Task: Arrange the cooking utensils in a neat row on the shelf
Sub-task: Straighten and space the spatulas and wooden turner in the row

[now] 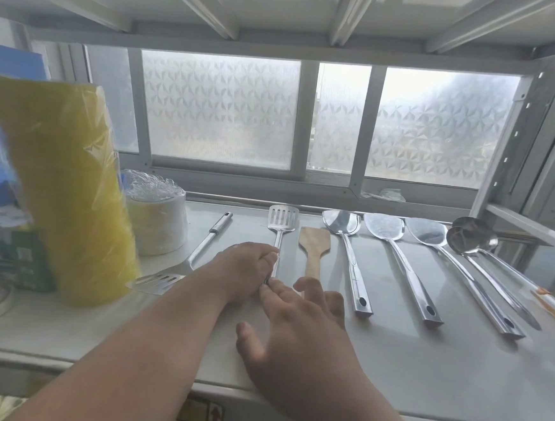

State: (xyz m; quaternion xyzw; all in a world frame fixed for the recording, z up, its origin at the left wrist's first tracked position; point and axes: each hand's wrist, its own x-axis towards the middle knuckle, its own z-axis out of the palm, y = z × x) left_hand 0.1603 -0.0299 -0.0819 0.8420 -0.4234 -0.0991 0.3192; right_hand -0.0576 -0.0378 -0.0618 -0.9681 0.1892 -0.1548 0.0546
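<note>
On the grey shelf lies a row of utensils with heads toward the window: a slotted steel spatula, a wooden spatula, three steel turners and two ladles. My left hand grips the slotted spatula's handle. My right hand lies over the shelf with fingers spread, its fingertips touching the same handle's end and covering the wooden spatula's handle end. A second slotted spatula lies slanted at the left, head toward me.
A tall yellow roll in plastic wrap stands at the left, with a white wrapped stack behind it and blue and green packages further left. A white-and-orange handle lies at the far right. Frosted windows back the shelf.
</note>
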